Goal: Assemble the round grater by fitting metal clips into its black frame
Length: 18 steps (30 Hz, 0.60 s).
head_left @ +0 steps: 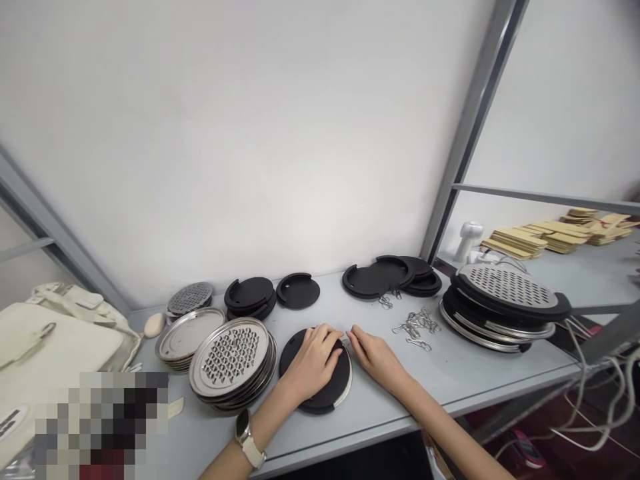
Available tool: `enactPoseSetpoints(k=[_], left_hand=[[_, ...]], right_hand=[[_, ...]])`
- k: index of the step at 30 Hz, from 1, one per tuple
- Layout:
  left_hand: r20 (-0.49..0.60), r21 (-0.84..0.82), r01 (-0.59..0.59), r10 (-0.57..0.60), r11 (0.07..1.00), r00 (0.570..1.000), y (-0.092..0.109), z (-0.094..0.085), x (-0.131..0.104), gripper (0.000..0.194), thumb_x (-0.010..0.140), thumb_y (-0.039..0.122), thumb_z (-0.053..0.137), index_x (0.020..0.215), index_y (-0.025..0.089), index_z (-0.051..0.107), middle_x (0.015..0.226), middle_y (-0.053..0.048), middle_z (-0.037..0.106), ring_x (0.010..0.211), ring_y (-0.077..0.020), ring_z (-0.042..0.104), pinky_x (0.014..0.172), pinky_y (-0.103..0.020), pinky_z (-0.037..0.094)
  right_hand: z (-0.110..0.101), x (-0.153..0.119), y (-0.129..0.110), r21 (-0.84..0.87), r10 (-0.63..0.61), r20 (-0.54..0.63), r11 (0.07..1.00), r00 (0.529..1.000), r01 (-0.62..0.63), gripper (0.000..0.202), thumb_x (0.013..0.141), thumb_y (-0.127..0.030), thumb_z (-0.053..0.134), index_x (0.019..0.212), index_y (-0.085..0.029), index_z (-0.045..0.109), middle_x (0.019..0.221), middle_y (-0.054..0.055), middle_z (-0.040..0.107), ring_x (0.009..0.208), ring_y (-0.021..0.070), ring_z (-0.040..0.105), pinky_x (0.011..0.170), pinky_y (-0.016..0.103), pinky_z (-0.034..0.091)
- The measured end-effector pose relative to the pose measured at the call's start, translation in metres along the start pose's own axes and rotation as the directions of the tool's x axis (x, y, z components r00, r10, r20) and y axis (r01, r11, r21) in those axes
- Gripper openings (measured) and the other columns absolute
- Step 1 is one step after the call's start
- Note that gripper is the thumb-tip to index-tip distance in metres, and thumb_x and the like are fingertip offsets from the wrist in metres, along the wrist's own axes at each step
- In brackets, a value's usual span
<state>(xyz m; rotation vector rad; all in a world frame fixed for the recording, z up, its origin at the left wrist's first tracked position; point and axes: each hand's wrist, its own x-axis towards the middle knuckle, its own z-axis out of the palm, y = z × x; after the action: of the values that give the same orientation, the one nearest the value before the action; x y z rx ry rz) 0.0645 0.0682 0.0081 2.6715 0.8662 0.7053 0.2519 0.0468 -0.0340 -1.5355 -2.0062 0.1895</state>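
A black round disc (pixel 320 393) with a silvery rim at its lower right lies flat near the table's front edge. My left hand (pixel 315 357) rests on top of this disc, its fingers bent over it. To the right of the disc, my right hand (pixel 373 353) has its thumb and forefinger pinched together near the disc's edge; whatever is between them is too small to tell. Left of the disc stands a stack of metal grater plates (pixel 233 360). Several small wire clips (pixel 417 323) lie beyond my right hand.
Plain metal plates (pixel 193 333) and black discs (pixel 299 291) line the back. More black pieces (pixel 370 280) lie back right. A tall stack topped by a grater (pixel 507 287) stands on the right. A cream bag (pixel 55 353) fills the left.
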Motion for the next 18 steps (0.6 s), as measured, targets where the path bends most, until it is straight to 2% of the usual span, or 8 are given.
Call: enactPoseSetpoints(k=[6, 18], left_hand=[[-0.006, -0.003, 0.026, -0.026, 1.000, 1.000, 0.0004, 0.0009, 0.0000, 0.025, 0.093, 0.015, 0.048, 0.117, 0.021, 0.047, 0.111, -0.004, 0.053, 0.105, -0.0216, 0.049, 0.094, -0.039, 0.037], [0.016, -0.004, 0.028, -0.028, 1.000, 0.999, 0.0027, -0.0023, 0.0010, 0.018, 0.094, 0.015, 0.045, 0.110, 0.021, 0.048, 0.107, -0.004, 0.055, 0.101, -0.0213, 0.050, 0.091, -0.039, 0.040]], right_hand=[[-0.0025, -0.0009, -0.0026, 0.042, -0.070, 0.122, 0.997, 0.990, 0.065, 0.015, 0.100, -0.026, 0.030, 0.090, -0.023, 0.042, 0.069, 0.000, 0.060, 0.059, 0.0180, 0.059, 0.054, 0.024, 0.034], [-0.0056, -0.0015, -0.0059, 0.017, -0.108, 0.137, 0.994, 0.985, 0.107, 0.018, 0.096, -0.020, 0.034, 0.082, -0.022, 0.046, 0.070, 0.000, 0.059, 0.061, 0.0166, 0.055, 0.058, 0.025, 0.035]])
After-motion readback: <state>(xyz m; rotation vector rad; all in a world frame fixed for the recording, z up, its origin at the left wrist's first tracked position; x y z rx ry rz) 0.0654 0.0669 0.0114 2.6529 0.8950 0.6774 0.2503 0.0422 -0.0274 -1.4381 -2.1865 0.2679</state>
